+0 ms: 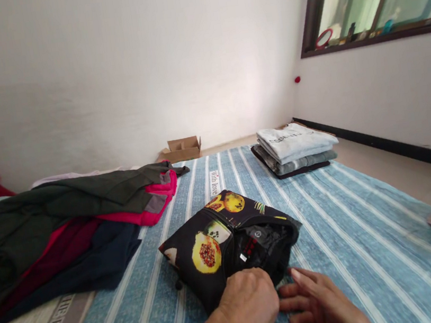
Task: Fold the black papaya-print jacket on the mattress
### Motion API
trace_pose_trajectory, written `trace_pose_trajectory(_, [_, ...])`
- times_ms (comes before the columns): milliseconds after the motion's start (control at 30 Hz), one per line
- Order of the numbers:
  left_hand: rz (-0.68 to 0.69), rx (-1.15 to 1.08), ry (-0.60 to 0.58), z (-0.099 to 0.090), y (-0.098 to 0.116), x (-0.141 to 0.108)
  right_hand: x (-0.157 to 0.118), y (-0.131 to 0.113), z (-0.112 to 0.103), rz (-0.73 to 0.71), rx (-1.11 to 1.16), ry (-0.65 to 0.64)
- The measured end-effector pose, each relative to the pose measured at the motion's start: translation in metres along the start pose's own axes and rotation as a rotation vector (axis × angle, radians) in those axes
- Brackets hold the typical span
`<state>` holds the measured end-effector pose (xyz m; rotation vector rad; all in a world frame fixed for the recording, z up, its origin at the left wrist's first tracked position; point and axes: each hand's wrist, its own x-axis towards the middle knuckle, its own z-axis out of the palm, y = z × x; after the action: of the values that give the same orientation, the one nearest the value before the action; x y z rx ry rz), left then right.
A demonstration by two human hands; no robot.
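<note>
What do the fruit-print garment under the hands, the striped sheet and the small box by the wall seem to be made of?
Fruit-print garment: thin, smooth printed fabric, matte, creasing softly; the fibre cannot be told. Striped sheet: woven cloth, matte, with a mottled blue texture and pale stripes. Box: plain brown cardboard, flaps open. Both the left hand and the right hand press on the garment's near edge.

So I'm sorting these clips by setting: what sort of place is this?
Probably a room in a home, used for folding laundry. A striped blue sheet covers the floor, with a folded stack of clothes and a loose heap of garments on it, while both hands press a fruit-print garment.
</note>
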<state>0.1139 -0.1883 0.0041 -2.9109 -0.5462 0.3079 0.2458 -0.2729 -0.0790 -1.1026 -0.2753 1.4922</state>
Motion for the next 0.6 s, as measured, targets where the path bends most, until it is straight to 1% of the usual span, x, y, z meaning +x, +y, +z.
trace_pose_trajectory(67, [-0.003,-0.036,-0.014,-0.004,0.000,0.000,0.006,0.004,0.017,0.018,0.063,-0.068])
trace_pose_trajectory(167, [-0.012,-0.026,-0.024,-0.002,0.006,0.003,0.019,0.007,0.039,-0.004,0.124,-0.035])
trace_pose_trajectory(267, [-0.055,0.021,-0.045,0.006,0.012,0.006,0.030,0.008,0.053,-0.082,0.158,-0.010])
trace_pose_trajectory(367, [-0.074,0.065,-0.030,0.022,0.020,0.007,0.035,0.012,0.056,-0.137,0.119,0.050])
trace_pose_trajectory(433, [-0.082,0.108,0.024,0.034,0.024,0.006,0.038,0.015,0.054,-0.181,0.036,0.132])
trace_pose_trajectory(500, [-0.112,0.132,0.068,0.041,0.027,0.006,0.041,0.019,0.050,-0.243,-0.071,0.203])
trace_pose_trajectory(533, [-0.128,0.120,0.069,0.041,0.026,0.005,0.042,0.019,0.048,-0.277,-0.117,0.224])
trace_pose_trajectory(567, [-0.126,0.089,0.051,0.036,0.024,0.004,0.044,0.019,0.047,-0.304,-0.155,0.235])
trace_pose_trajectory(600, [-0.102,0.045,0.023,0.027,0.020,0.003,0.044,0.018,0.046,-0.323,-0.187,0.239])
